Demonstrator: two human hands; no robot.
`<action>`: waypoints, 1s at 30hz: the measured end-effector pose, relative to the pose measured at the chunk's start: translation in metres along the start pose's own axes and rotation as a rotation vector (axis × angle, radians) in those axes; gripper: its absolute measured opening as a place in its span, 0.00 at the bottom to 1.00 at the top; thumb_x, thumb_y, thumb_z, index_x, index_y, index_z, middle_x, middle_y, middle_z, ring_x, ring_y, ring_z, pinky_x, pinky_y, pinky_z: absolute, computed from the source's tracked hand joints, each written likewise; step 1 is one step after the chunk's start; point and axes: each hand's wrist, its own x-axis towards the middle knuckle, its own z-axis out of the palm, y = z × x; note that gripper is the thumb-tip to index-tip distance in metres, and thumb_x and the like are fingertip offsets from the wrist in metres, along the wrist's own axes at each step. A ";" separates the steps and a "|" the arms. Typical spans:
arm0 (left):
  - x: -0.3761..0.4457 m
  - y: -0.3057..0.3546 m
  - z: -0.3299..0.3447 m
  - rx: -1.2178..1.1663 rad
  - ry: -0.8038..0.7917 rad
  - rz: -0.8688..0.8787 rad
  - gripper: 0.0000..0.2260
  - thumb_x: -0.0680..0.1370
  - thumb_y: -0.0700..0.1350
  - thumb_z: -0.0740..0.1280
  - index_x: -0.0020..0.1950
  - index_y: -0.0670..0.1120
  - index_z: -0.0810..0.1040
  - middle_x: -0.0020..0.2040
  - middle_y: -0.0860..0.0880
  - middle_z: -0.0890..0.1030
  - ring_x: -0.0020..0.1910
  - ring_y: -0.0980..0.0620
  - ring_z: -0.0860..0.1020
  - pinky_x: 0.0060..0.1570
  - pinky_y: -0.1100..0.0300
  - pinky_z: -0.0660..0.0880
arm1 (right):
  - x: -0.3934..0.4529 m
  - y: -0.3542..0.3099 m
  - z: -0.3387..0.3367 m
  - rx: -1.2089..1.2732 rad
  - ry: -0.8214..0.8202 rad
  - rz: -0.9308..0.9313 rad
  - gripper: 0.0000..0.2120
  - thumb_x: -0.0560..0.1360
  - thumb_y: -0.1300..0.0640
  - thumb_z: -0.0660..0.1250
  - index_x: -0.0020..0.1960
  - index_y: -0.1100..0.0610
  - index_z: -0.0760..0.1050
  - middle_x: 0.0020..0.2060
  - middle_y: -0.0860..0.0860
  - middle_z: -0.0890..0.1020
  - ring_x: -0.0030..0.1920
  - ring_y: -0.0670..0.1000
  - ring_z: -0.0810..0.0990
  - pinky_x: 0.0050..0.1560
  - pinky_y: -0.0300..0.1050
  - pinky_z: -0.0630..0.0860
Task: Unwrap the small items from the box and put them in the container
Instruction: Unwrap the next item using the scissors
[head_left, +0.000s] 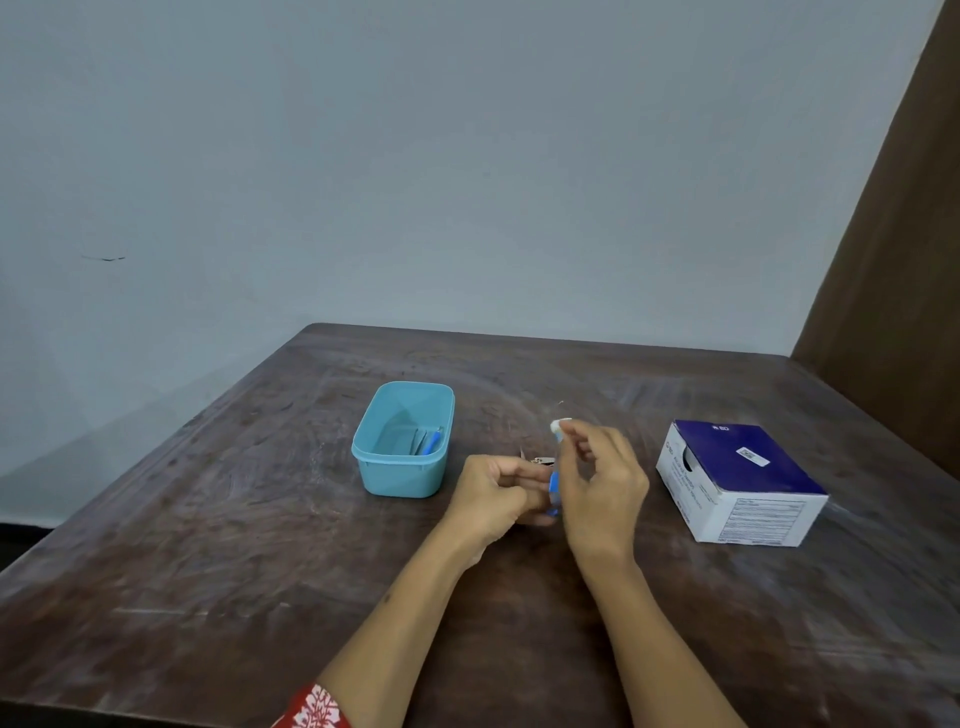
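both hands meet over the middle of the brown table (218, 519). the left hand (493, 499) has its fingers curled in, gripping the lower end of a small blue item (554, 491) that stands roughly upright between the two hands. the right hand (602, 488) is raised just beside it, thumb and forefinger pinched together on a bit of white wrapper (560, 427) at the item's top end, the other fingers loosely bent. what the small dark-and-white scrap at the left fingertips is, i cannot tell.

the light blue container (379, 467) sits open at about ten o'clock from the hands, near them but apart, with a few blue and pale pieces lying in its bottom. the blue and white box (748, 499) rests on the table at three o'clock, apart from the right hand. a red and white patterned sleeve (317, 709) shows at the bottom edge.
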 end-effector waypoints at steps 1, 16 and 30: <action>-0.001 0.000 0.001 0.004 -0.013 0.004 0.11 0.70 0.26 0.67 0.41 0.41 0.83 0.36 0.46 0.84 0.36 0.51 0.83 0.37 0.60 0.81 | 0.000 0.000 0.000 0.002 0.011 -0.003 0.08 0.70 0.69 0.71 0.47 0.60 0.82 0.40 0.51 0.81 0.39 0.52 0.79 0.41 0.39 0.74; 0.002 -0.002 -0.002 -0.049 0.076 0.050 0.11 0.71 0.26 0.66 0.45 0.39 0.82 0.34 0.45 0.83 0.31 0.54 0.81 0.31 0.63 0.78 | -0.002 -0.006 -0.002 0.006 -0.076 0.076 0.06 0.66 0.62 0.71 0.42 0.56 0.82 0.35 0.48 0.80 0.35 0.46 0.78 0.37 0.45 0.79; 0.007 -0.009 -0.004 -0.012 0.088 0.090 0.13 0.73 0.27 0.65 0.51 0.39 0.82 0.42 0.42 0.84 0.38 0.51 0.83 0.36 0.61 0.79 | -0.002 -0.009 -0.003 -0.029 -0.119 0.101 0.04 0.63 0.57 0.69 0.38 0.54 0.81 0.31 0.46 0.78 0.32 0.46 0.76 0.36 0.51 0.78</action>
